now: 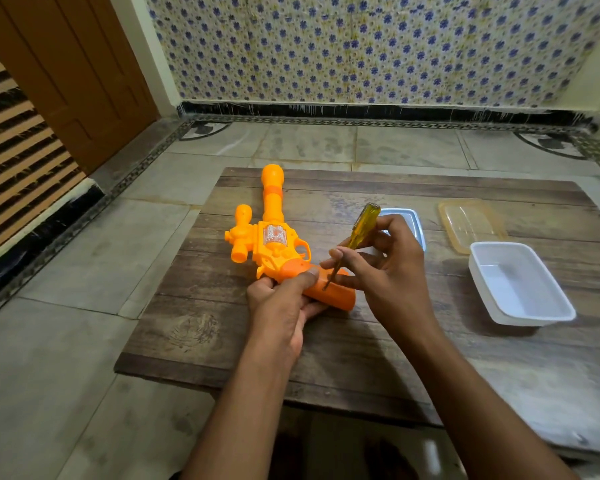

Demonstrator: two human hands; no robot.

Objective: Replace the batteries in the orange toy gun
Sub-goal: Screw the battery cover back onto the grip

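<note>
The left hand (280, 308) is clamping the orange toy gun's (274, 239) grip; at its 3 o'clock, the right hand (388, 271) is pinching a yellow screwdriver (355, 233), tip touching the grip.

Bare forearms — no sleeves, left grip (280, 308), right grip (392, 271).

Toy gun (274, 244) in my left hand (281, 306): orange. Screwdriver (359, 230) in my right hand (388, 268): translucent yellow. Tub (520, 282) right of it: white. Table (222, 323): brown woodgrain.
</note>
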